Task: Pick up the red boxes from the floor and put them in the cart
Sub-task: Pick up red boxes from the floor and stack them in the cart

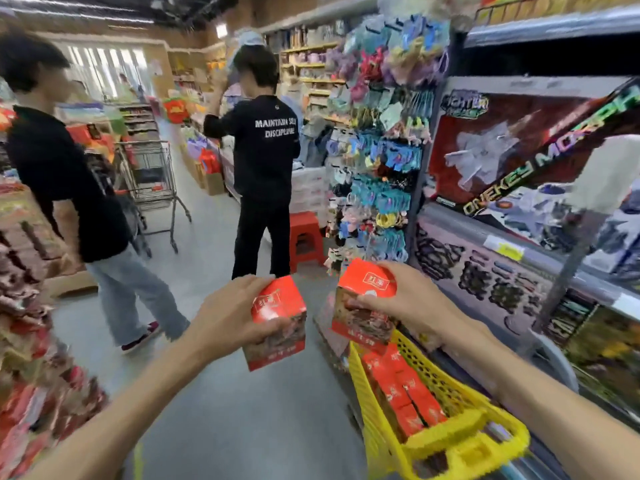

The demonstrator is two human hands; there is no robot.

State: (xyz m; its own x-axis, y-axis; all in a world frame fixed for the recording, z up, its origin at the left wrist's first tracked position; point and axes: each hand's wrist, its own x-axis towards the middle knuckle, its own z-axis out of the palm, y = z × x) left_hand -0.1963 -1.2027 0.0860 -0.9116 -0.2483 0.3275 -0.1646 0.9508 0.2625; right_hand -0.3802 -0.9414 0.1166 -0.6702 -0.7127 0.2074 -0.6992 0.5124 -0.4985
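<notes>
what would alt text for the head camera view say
A person's left hand and right hand each grip a red cardboard box above a yellow plastic basket cart already holding red boxes, in a shop aisle with two people in black shirts ahead.

Busy shop aisle, grey floor, stuff stacked everywhere.

Smooth grey floor [214, 403] runs up the middle of the frame. Right side is a metal shelf unit [540, 29] with big toy boxes [519, 150], and a rack of hanging trinkets [381, 140] just beside it. Red plastic stool [306, 237] sits at the rack's foot. Metal shopping trolley [152, 178] centre left, two people in black shirts nearby. Bright window [104, 67] upper left, dark ceiling with strip lights.
</notes>
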